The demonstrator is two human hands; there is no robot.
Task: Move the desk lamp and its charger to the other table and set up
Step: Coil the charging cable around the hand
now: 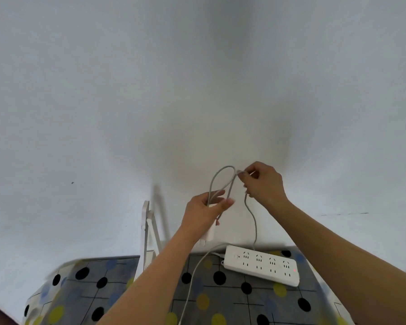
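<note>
Head view:
L hand (pixel 203 213): raised above the table, fingers curled tight round a white plastic charger block (pixel 208 233) plus loops of thin grey charger cable (pixel 223 178); block pokes out under the palm, prongs down.
R hand (pixel 263 184): up beside the L, just apart; thumb + forefinger pinched shut on the cable near the loop top.
Cable: arcs up from L grip, over to R grip, then hangs in a wavy line down behind the strip.
Table (pixel 220 306): grey cloth w/ black, yellow, blue dots, against a plain white wall (pixel 197 78).
Power strip (pixel 261 265): white, long, lies on table at R, red light lit near its R end; its own white lead (pixel 192 277) runs toward the near edge.
Desk lamp (pixel 147 233): white, thin folding arm, stands at table's far edge, L of the hands, partly hidden by L forearm.
</note>
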